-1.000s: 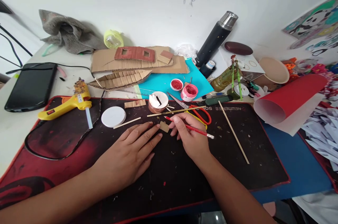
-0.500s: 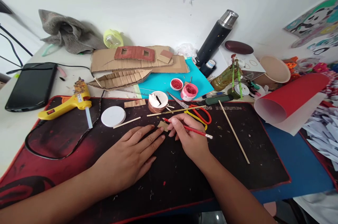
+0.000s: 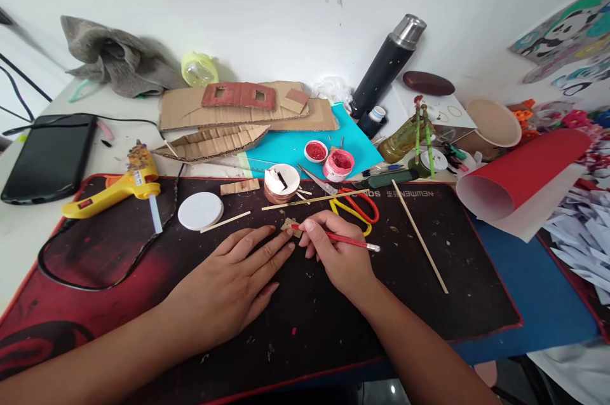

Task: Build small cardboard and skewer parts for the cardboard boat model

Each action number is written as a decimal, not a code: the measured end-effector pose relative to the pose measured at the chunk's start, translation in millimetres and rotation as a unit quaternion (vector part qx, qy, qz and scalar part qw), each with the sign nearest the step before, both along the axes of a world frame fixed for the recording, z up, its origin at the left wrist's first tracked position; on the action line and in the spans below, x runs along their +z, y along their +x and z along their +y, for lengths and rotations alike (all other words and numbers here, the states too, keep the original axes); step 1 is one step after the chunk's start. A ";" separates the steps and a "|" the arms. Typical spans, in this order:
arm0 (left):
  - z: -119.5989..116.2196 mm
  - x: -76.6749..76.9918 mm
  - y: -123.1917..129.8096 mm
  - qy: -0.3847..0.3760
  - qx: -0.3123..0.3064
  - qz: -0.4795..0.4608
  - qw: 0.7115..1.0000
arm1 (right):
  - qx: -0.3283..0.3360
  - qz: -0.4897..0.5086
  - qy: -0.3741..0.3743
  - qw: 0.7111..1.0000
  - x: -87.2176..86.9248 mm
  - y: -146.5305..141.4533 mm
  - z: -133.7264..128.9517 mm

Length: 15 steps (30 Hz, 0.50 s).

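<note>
A small piece of cardboard [image 3: 289, 225] lies on the black mat [image 3: 333, 322]. My left hand [image 3: 238, 274] is spread flat on the mat, with its fingertips at the left edge of that piece. In my right hand [image 3: 336, 252] is a red pencil [image 3: 350, 240], its tip on the cardboard and its white eraser end pointing right. Just beyond my hands lie a thin wooden stick [image 3: 314, 200] and scissors with red and yellow handles [image 3: 355, 208]. A shorter stick [image 3: 225, 222] rests against a white round lid [image 3: 200, 211].
At the left are a yellow glue gun [image 3: 112, 192] with its cord and a black phone [image 3: 50, 157]. Farther back stand paint jars [image 3: 338, 165], cut cardboard [image 3: 190, 106] and a dark flask [image 3: 388, 65]. Another stick [image 3: 419, 236] and a red paper roll [image 3: 528, 170] are at the right.
The pencil tip has moved slightly down onto the cardboard piece, and the pencil lies a little flatter. The whole view has shifted slightly; my left hand stays spread in place.
</note>
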<state>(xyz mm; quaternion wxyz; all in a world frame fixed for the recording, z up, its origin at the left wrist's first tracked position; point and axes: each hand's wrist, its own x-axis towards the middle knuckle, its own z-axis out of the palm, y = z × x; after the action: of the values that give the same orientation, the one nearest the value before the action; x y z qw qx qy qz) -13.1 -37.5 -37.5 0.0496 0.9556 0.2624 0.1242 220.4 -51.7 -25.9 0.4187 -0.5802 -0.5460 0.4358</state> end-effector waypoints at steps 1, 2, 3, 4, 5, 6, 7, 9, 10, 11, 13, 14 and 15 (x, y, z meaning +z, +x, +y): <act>0.1 0.1 -0.1 0.003 -0.001 0.003 1.000 | 0.001 -0.005 0.000 1.000 0.8 -0.3 0.3; 0.1 0.2 -0.1 0.005 -0.002 0.004 1.000 | 0.002 -0.012 0.001 1.000 1.7 -0.6 0.6; 0.2 0.3 0.0 0.006 -0.003 0.004 1.000 | 0.003 -0.018 0.001 1.000 2.7 -0.9 0.9; 0.3 0.4 0.3 0.005 -0.003 0.003 1.000 | 0.005 -0.024 0.001 1.000 3.6 -1.1 1.2; 0.4 0.4 0.6 0.002 -0.003 0.000 1.000 | 0.007 -0.029 0.002 1.000 4.4 -1.3 1.3; 0.5 0.5 0.9 -0.002 -0.003 -0.003 1.000 | 0.008 -0.032 0.002 0.999 5.1 -1.4 1.4; 0.6 0.5 1.2 -0.005 -0.001 -0.006 1.000 | 0.009 -0.033 0.002 0.999 5.5 -1.5 1.4; 0.8 0.9 1.5 -0.007 -0.001 -0.008 1.000 | 0.009 -0.035 0.002 0.999 5.6 -1.6 1.4; 0.9 1.1 1.6 -0.004 -0.002 -0.007 1.000 | 0.009 -0.035 0.001 0.999 5.4 -1.6 1.4; 1.0 1.4 1.5 0.000 -0.004 -0.005 1.000 | 0.009 -0.036 0.001 0.999 5.2 -1.6 1.5; 1.0 1.8 1.2 0.005 -0.006 -0.001 1.000 | 0.008 -0.034 0.000 0.999 4.8 -1.7 1.7; 1.0 1.8 1.0 0.005 -0.007 -0.002 1.000 | 0.008 -0.033 -0.002 0.999 4.6 -1.8 1.9; 0.9 1.7 0.8 0.004 -0.006 -0.003 1.000 | 0.007 -0.032 -0.004 0.999 4.5 -1.9 2.1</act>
<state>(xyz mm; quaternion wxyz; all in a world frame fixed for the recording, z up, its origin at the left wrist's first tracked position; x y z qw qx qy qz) -12.3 -36.5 -35.8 0.0474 0.9571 0.2558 0.1277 218.4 -49.6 -21.4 0.3959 -0.5915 -0.5617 0.4218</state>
